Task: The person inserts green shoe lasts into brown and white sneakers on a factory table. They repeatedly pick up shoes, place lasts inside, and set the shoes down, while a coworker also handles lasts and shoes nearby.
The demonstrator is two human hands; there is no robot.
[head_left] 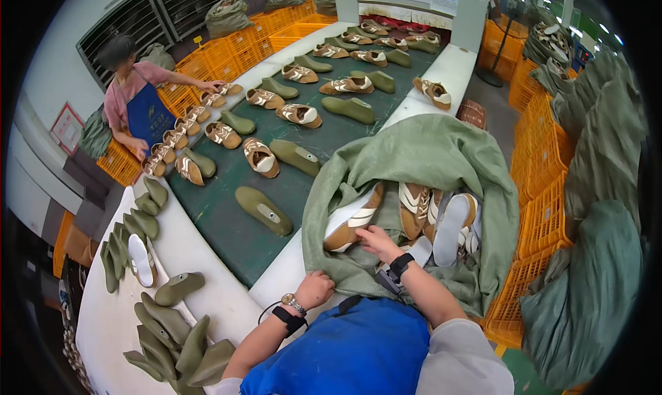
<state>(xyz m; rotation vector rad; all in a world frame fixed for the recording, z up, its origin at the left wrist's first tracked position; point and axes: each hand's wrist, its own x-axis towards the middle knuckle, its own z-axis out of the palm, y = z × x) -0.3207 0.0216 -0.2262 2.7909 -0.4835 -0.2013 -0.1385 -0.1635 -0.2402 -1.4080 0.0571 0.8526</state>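
Observation:
A large green cloth sack (pixel 420 136) gapes in front of me, with several brown-and-white sneakers inside. My right hand (pixel 380 245) reaches into it, its fingers closed on the edge of a sneaker (pixel 357 217) at the sack's left side. Beside that lie another sneaker (pixel 414 209) and one showing a grey sole (pixel 452 231). At the near left rim of the sack, my left hand (pixel 316 289) is closed on the cloth, its fingertips partly hidden. Both wrists wear black bands.
A green conveyor belt (pixel 227 178) carries sneakers and green shoe lasts (pixel 264 210). More lasts (pixel 193 347) and a white-lined shoe (pixel 142 260) lie on the white table at left. A co-worker (pixel 141 95) handles shoes across the belt. Orange crates (pixel 541 188) stand at right.

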